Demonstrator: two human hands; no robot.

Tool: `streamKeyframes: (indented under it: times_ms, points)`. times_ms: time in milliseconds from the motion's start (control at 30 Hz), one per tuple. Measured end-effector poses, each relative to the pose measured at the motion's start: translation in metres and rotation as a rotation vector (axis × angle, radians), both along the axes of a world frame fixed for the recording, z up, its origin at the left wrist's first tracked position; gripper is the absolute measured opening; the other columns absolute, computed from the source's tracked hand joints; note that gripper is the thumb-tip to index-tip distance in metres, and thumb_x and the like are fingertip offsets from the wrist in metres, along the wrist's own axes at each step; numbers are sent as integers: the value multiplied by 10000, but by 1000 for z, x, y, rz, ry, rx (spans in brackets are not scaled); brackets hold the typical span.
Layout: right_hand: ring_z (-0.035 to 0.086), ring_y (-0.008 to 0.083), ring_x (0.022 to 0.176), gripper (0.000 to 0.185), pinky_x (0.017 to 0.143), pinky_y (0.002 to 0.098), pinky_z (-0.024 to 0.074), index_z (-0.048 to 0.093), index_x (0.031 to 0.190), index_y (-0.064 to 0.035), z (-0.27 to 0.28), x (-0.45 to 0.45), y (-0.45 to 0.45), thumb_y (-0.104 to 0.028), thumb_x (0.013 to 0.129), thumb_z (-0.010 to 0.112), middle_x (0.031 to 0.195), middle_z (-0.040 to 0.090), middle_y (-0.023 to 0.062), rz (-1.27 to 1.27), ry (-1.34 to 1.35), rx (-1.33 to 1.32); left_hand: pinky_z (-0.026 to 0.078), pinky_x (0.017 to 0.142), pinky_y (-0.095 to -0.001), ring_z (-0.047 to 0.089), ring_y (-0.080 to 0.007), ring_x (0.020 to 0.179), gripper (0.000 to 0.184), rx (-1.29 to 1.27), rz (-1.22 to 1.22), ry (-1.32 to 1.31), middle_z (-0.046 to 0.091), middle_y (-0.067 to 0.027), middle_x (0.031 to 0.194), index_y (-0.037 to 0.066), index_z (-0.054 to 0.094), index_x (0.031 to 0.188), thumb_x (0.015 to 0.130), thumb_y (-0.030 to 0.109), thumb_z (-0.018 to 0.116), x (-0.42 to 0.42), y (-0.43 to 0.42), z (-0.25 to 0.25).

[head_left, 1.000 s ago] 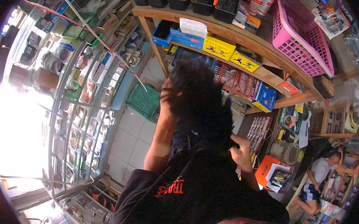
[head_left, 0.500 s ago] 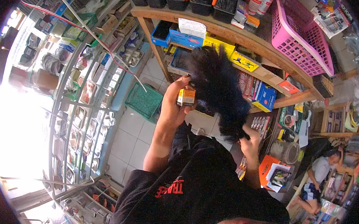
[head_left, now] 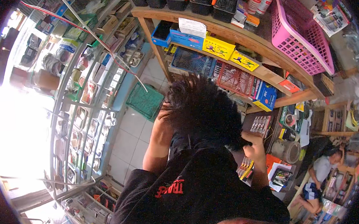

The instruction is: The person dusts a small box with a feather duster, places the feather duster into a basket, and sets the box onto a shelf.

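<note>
A black feather duster (head_left: 206, 110) spreads across the middle of the view, in front of my chest. My right hand (head_left: 253, 143) is closed round its handle end, at the right side of the feathers. My left hand (head_left: 163, 118) reaches up from the left, and the duster covers most of it. Its fingers are hidden, and so is anything in them. Beyond the feathers is a wooden shelf unit (head_left: 278, 83) with a red patterned basket (head_left: 235, 79) and a blue basket (head_left: 191, 62).
Yellow boxes (head_left: 218, 48) line the wooden shelf. A pink basket (head_left: 300, 43) stands on top. A green basket (head_left: 144, 101) sits low beyond my left arm. Glass shelves (head_left: 84, 101) of packed goods run along the left. Another person (head_left: 321, 171) sits at the lower right.
The duster has swung left and towards me, over my left hand. The small orange and black box that this hand held is out of sight. The patterned baskets behind are uncovered.
</note>
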State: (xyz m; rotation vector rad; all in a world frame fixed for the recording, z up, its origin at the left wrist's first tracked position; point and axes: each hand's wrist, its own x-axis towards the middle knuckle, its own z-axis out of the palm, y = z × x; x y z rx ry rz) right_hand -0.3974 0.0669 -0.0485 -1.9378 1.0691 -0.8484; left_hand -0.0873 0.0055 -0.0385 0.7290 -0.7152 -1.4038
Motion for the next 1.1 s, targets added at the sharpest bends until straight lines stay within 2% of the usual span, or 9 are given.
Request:
streamKeyframes:
  times_ms: [500, 600, 733, 800, 833, 900, 967, 1033, 1100]
  points:
    - [615, 318, 948, 480, 859, 337, 459, 612, 1027, 47, -2, -9, 0, 6, 557, 519, 1004, 624, 230, 75, -29, 125, 380, 963, -319, 489, -188, 1106, 376, 12, -6, 26, 507, -118, 1205, -8, 437, 1234, 877, 103, 478, -8, 1, -1]
    - [616, 318, 944, 481, 850, 337, 462, 614, 1027, 41, -3, -9, 6, 10, 556, 524, 993, 626, 229, -62, -59, 111, 371, 975, -321, 480, -188, 1121, 382, 41, -82, 27, 499, -118, 1221, -10, 431, 1241, 880, 107, 477, -3, -2, -2]
    - [628, 329, 904, 473, 796, 346, 483, 609, 1014, 60, 0, -15, -2, 37, 548, 525, 968, 629, 237, 107, -70, 109, 359, 990, -323, 468, -187, 1141, 390, 71, -169, 108, 487, -119, 1241, -12, 424, 1250, 885, 112, 476, 1, -1, -12]
    - [634, 324, 890, 479, 785, 335, 485, 607, 1009, 67, -3, -15, 2, 27, 538, 527, 962, 631, 239, 27, -103, 116, 361, 986, -317, 483, -193, 1126, 370, 5, -161, 176, 509, -120, 1219, -20, 449, 1226, 879, 104, 480, 0, -1, -10]
    - [636, 321, 883, 483, 780, 330, 485, 605, 1007, 70, -4, -15, 3, 22, 533, 527, 958, 632, 239, -13, -119, 120, 356, 989, -318, 485, -200, 1125, 363, -39, -148, -57, 515, -122, 1213, -24, 459, 1215, 875, 101, 482, 2, -5, -9]
    - [639, 310, 869, 478, 776, 320, 483, 605, 1004, 72, 3, -15, 0, 19, 536, 527, 949, 634, 238, 71, -136, 131, 357, 987, -318, 492, -207, 1118, 349, -128, -86, -110, 527, -121, 1200, -24, 478, 1196, 866, 87, 489, -3, -1, 2]
    - [642, 300, 858, 481, 772, 313, 482, 604, 1006, 73, 1, -17, -1, 17, 534, 526, 942, 637, 234, 74, -120, 102, 367, 977, -316, 499, -207, 1106, 337, -212, 7, 252, 540, -116, 1185, -16, 495, 1180, 854, 65, 500, -21, 19, 39]
    - [644, 290, 850, 493, 769, 311, 482, 602, 1013, 73, -7, -23, 3, 16, 529, 523, 938, 642, 228, -6, -68, 33, 366, 976, -321, 499, -200, 1101, 333, 16, -107, -40, 547, -110, 1173, -2, 503, 1175, 851, 75, 504, -2, -4, 15]
    - [640, 289, 868, 487, 782, 316, 479, 602, 1017, 73, 3, -21, 0, 10, 539, 527, 951, 641, 225, 55, -122, 185, 374, 964, -315, 506, -189, 1081, 326, 98, -125, -71, 558, -100, 1148, 11, 511, 1169, 850, 77, 502, 2, -9, 6]
